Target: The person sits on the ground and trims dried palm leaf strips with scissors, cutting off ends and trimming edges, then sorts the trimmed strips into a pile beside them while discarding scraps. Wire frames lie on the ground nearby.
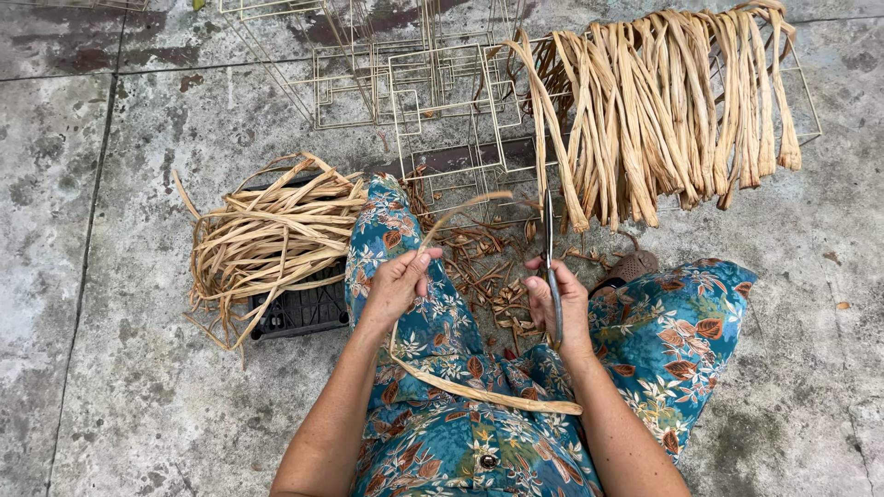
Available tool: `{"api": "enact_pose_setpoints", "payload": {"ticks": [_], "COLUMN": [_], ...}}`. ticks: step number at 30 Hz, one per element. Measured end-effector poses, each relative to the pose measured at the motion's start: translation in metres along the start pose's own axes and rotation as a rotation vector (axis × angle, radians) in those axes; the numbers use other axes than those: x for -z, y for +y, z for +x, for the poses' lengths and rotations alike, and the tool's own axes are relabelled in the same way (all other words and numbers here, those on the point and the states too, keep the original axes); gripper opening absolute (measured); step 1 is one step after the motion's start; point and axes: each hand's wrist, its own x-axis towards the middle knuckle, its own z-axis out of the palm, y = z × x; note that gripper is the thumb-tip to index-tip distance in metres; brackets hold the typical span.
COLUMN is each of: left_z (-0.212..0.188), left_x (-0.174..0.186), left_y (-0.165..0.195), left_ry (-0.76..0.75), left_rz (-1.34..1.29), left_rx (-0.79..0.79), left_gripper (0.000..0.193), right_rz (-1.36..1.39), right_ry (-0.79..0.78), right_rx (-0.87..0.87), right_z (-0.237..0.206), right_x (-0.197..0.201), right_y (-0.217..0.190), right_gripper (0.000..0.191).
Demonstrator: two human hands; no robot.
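My left hand [398, 285] grips a long tan dried-leaf strip [460, 207] that curves up past my knee and loops down across my lap. My right hand [557, 304] holds a pair of scissors [550, 248], blades pointing up and closed. Both hands rest above my lap, which is covered in blue floral cloth [442, 433]. Between my knees lies a scatter of brown trimmings [488, 267] on the concrete.
A tangled bundle of tan strips [276, 235] sits on a black crate [299, 308] at my left. A row of straight strips [663, 110] hangs over thin wire frames [433, 92] ahead. Stained concrete slabs [83, 230] surround me.
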Motion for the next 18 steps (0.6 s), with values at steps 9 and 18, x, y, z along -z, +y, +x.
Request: {"api": "enact_pose_setpoints", "payload": {"ticks": [9,18], "left_z": [0.004,-0.009], "left_x": [-0.064,-0.115], "left_y": [0.026,0.046], "left_ry": [0.160,0.241], "left_rz": [-0.378,0.190], "left_rx": [-0.191,-0.585], "left_gripper": [0.037,0.039], "right_rz": [0.000,0.192], "right_ry": [-0.352,-0.191], "right_rx": [-0.162,-0.105], "right_z": [-0.014,-0.004], "right_x": [-0.038,-0.029], "right_y": [0.022,0.044], "right_gripper": [0.055,0.053]}}
